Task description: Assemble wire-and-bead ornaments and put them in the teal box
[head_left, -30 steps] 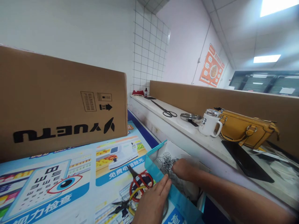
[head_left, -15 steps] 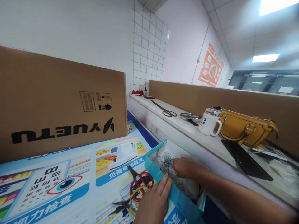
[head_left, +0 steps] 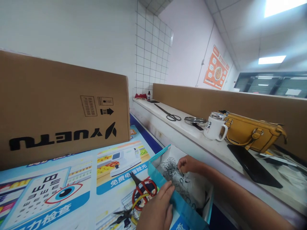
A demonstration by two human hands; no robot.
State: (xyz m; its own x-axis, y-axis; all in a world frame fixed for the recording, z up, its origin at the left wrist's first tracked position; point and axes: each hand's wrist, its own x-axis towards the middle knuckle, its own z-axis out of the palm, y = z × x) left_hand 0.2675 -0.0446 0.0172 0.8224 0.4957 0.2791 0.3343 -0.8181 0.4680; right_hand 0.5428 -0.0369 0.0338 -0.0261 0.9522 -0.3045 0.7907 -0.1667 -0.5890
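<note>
Black wire tangle [head_left: 169, 166] lies inside a turquoise box [head_left: 185, 208], just left of the nearer right hand [head_left: 188, 164], fingers curled, grip impossible to tell; the left hand [head_left: 157, 204], fingers loosely extended, rests against its near wall.

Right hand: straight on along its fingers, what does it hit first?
Most likely the tangle of thin dark strands inside the blue box, just past the right hand's fingertips. Depth is unclear from this single view; it may already be touching strands.
</note>
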